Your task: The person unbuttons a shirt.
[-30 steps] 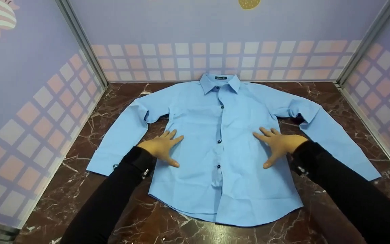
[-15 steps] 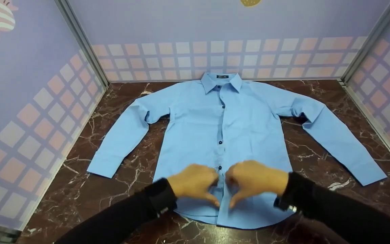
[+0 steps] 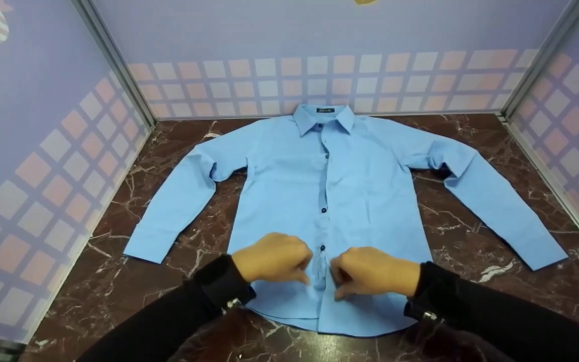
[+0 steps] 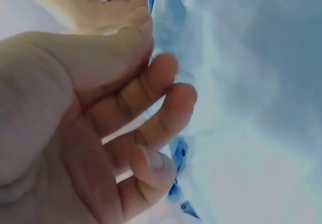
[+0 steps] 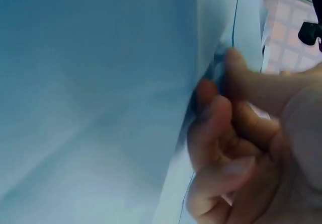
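Observation:
A light blue button-up shirt (image 3: pixel 284 201) lies spread on its back, collar at the far side and sleeves out to both sides. Over its lower front, my left hand (image 3: pixel 272 256) has curled fingers beside the button strip. Its index fingertip is hidden behind the thumb in the left wrist view, so I cannot tell whether cloth is pinched there. Facing it, my right hand (image 3: pixel 375 271) pinches the front edge of the shirt; thumb (image 5: pixel 235 63) and index finger stand at a fold of cloth. A dark button (image 3: pixel 322 248) shows just above the gap between the hands.
The shirt rests on a dark red marbled table (image 3: pixel 204 216). Walls with a pink and white checked band (image 3: pixel 264 75) enclose it at the back and both sides. Both sleeves (image 3: pixel 505 201) bend outward, with wrinkles at the elbows.
Both hands, spread over the sides of the shirt a second ago, have come together at the lower button strip, their fingers now curled. The shirt keeps its place.

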